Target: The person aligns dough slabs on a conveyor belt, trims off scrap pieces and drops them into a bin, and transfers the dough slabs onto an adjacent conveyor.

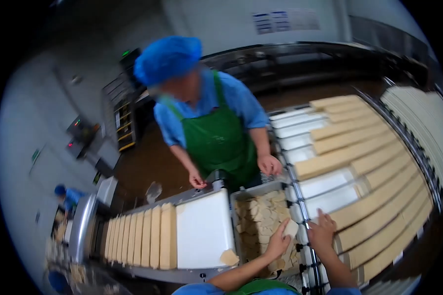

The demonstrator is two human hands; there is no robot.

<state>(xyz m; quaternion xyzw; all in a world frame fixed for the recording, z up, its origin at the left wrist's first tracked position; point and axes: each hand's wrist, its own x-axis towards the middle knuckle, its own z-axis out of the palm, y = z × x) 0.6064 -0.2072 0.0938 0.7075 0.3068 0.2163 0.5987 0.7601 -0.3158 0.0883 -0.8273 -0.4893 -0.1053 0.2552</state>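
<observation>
At far left, dough-coloured strips (147, 238) are lined up side by side across a white belt (204, 231), probably to keep them separate; a loose scrap (229, 257) is left at its near corner. Behind, a co-worker (216, 128) is seen, apron on. Next, a grey bin (257, 190) is set between belt and lanes — likely so pieces (263, 211) can be dropped from either side. A pale flat piece (291, 228) is pinched by the left hand (279, 242) over the bin's right side, fingers curled. The right hand (322, 230) is spread beside the rail, nothing visibly gripped; contact can't be told. Far right, long slabs (379, 211) are kept in line by dividers.
</observation>
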